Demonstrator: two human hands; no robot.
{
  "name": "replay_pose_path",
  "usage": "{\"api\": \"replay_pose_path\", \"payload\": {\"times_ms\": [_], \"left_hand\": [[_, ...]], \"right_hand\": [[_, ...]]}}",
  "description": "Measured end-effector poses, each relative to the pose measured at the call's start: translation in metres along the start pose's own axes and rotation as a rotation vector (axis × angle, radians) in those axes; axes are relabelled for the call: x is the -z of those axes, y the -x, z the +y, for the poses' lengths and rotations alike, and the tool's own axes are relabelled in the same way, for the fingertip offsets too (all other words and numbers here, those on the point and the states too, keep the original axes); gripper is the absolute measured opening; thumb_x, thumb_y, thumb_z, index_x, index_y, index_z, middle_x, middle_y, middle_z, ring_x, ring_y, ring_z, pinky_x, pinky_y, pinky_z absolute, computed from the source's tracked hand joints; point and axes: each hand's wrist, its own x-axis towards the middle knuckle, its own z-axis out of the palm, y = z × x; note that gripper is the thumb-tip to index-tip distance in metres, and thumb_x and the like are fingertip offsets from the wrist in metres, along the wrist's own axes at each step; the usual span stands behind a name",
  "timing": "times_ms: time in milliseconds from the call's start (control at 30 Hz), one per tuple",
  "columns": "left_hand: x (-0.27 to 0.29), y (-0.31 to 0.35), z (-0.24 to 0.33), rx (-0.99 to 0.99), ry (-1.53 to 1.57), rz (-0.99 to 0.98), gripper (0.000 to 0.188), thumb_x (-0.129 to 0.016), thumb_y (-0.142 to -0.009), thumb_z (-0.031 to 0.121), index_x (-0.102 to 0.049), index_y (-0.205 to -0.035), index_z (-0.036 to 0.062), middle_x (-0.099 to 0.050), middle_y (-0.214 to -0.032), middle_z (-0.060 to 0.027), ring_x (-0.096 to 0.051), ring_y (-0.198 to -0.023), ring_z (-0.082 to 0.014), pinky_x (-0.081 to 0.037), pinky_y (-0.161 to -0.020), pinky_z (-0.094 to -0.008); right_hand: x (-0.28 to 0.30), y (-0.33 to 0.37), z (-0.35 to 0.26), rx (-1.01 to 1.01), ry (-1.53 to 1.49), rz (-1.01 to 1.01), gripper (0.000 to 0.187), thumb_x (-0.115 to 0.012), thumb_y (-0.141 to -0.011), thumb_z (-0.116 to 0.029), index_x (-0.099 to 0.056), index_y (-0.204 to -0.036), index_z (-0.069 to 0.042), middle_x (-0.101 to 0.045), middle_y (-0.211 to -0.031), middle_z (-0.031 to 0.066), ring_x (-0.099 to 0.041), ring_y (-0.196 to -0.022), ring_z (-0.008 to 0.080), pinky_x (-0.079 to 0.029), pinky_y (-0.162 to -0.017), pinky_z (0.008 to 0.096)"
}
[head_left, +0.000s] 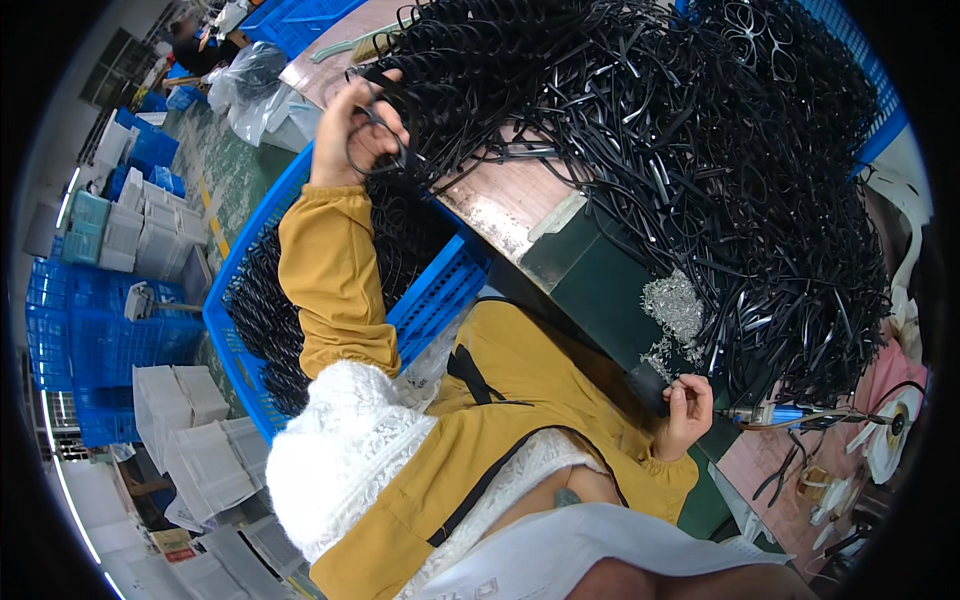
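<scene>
My left hand [345, 135] is raised at the upper left, its fingers closed around a black eyeglass frame [402, 158]. One rim of the frame curves in front of my fingers. Low on the right, my right hand [686, 412] is held near the table edge, thumb and fingers pressed together; anything between them is too small to make out. Just above it lies a heap of tiny silver screws [675, 308] on a dark green surface [590, 270]. A large heap of black temple arms [660, 130] spreads across the table beyond both hands.
Below my left forearm, a blue crate [222, 275] holds many black frames. An electric screwdriver [785, 413] lies right of my right hand. Another blue crate [885, 110] borders the heap at far right. Stacked blue crates [80, 320] and white bins [200, 450] stand on the left.
</scene>
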Motion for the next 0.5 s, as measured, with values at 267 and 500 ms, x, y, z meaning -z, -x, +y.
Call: {"api": "replay_pose_path", "payload": {"times_ms": [267,500], "left_hand": [[-0.022,-0.009,0.005,0.063,0.086,0.014,0.055,-0.044,-0.106,0.036,-0.056,-0.140,-0.0059,-0.069,-0.076,-0.0125,-0.065,-0.059,-0.0216,-0.058,-0.059,-0.0286],[-0.062,-0.088,0.015,0.125,0.253,-0.054,0.051,-0.052,-0.103,0.026,-0.052,-0.142,-0.0072,-0.070,-0.079,-0.0126,-0.074,-0.074,-0.0310,-0.059,-0.057,-0.0306]], "right_hand": [[0.000,-0.001,0.000,-0.009,-0.019,0.029,0.015,-0.062,-0.096,0.001,-0.062,-0.110,0.005,-0.056,-0.102,0.0086,-0.057,-0.081,0.0124,-0.051,-0.074,0.0254],[0.001,-0.001,-0.001,-0.017,-0.006,0.049,0.014,-0.063,-0.095,0.001,-0.063,-0.109,0.005,-0.058,-0.100,0.0084,-0.060,-0.080,0.0126,-0.052,-0.072,0.0250]]}}
